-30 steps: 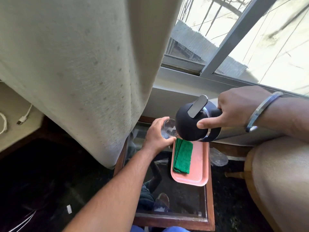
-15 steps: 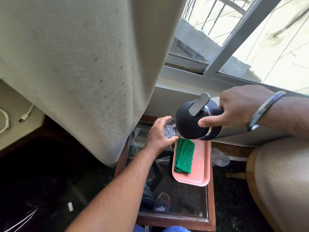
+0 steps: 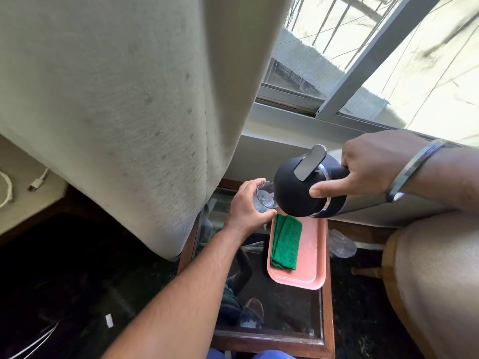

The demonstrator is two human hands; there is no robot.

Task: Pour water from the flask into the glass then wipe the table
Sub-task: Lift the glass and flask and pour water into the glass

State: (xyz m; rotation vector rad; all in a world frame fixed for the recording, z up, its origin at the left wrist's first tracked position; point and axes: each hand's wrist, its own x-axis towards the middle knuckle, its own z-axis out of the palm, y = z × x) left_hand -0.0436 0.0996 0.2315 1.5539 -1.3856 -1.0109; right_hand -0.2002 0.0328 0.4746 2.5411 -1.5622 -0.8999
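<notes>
My right hand (image 3: pixel 370 167) grips a black flask (image 3: pixel 293 193) with a steel lever on top, tipped over to the left so its head meets the rim of a clear glass (image 3: pixel 264 199). My left hand (image 3: pixel 246 208) holds that glass above the far left part of the glass-topped wooden table (image 3: pixel 285 307). Water glints inside the glass. A folded green cloth (image 3: pixel 286 242) lies on a pink tray (image 3: pixel 311 255) on the table, right under the flask.
A pale curtain (image 3: pixel 142 99) hangs close on the left, over the table's left edge. A cushioned chair (image 3: pixel 435 281) stands on the right. The window sill (image 3: pixel 298 125) runs behind. A crumpled clear plastic piece (image 3: pixel 342 244) lies between table and chair.
The flask and glass stay pressed together, with both hands nearly still. The view has drifted slightly.
</notes>
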